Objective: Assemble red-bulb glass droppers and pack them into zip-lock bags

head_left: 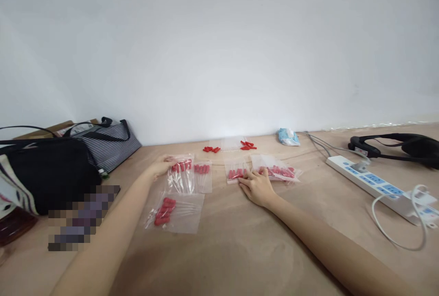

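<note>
My left hand (162,167) is closed at the top left edge of a clear plastic bag of red-bulbed droppers (181,174), its fingertips partly hidden. Beside that bag lies a second one (203,177), and nearer to me a third bag (183,213) rests with its red bulbs to the left. My right hand (258,188) lies with fingers spread on the near edges of the right-hand bags, touching a bag of droppers (236,172) and a pile of overlapping bags (279,171).
Loose red bulbs (211,149) and more red bulbs (247,145) lie by the wall, with thin clear tubes (230,145) between them. A power strip (377,184), a black headset (394,147) and a blue-white crumpled packet (288,137) are rightward. Bags (51,172) and a pixelated object (85,218) are leftward.
</note>
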A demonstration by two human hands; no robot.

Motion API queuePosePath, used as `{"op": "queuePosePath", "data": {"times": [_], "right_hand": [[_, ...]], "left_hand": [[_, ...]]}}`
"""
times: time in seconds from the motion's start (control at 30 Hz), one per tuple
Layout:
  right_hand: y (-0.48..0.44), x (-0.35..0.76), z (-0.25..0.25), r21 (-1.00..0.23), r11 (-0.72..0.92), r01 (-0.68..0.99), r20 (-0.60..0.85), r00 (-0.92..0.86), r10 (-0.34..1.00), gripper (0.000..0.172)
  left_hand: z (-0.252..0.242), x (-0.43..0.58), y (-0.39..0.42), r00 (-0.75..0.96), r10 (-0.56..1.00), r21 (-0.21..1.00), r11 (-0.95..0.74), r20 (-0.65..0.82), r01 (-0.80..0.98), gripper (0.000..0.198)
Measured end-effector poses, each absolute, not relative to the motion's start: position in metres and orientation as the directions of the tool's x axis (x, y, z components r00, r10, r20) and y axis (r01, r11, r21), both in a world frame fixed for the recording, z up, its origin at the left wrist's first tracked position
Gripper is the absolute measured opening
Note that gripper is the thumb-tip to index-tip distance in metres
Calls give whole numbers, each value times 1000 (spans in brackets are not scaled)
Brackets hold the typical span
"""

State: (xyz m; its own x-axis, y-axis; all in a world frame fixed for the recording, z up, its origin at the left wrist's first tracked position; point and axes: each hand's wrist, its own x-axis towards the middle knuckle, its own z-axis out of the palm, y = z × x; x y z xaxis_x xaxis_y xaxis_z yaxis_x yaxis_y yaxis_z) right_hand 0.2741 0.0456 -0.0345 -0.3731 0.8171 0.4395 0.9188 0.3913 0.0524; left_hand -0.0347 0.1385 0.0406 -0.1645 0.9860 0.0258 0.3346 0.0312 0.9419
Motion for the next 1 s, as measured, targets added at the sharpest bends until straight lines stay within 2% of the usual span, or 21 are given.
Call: {"op": "queuePosePath", "data": {"times": [0.1, 0.2, 0.3, 0.43, 0.53, 0.63, 0.73, 0.87, 1.0], "right_hand": [[48, 270, -35, 57, 337, 940, 436, -327, 839, 27], [49, 269, -37, 42, 321, 946, 477, -302, 825, 25], [48, 268, -38, -54, 320, 946, 575, -233, 785, 22], [50, 264, -36, -217, 357, 909, 699, -110, 706, 35], [55, 262, -35, -208, 448, 869, 749, -153, 644, 31], [61, 264, -40, -120, 555, 823, 773, -273, 573, 19], [65, 266, -46, -28, 644, 765, 770, -394, 501, 16], [67, 267, -51, 82, 705, 705, 744, -514, 427, 16], [66, 266, -51, 134, 693, 708, 736, -539, 409, 21]], "left_hand": [[55, -33, 132, -187, 949, 935, -191, 253, 299, 30], [54, -11, 124, -158, 868, 866, -419, 470, 272, 26], [33, 25, 115, -57, 787, 771, -583, 614, 255, 19], [-5, 67, 104, 60, 689, 655, -710, 723, 259, 16], [-21, 77, 97, 186, 628, 573, -771, 755, 277, 16], [-22, 72, 88, 366, 580, 493, -813, 728, 309, 14], [-19, 59, 79, 527, 534, 389, -845, 662, 367, 18], [-23, 46, 74, 604, 487, 231, -861, 631, 453, 13], [-31, 37, 74, 650, 421, 95, -875, 633, 475, 14]]}}
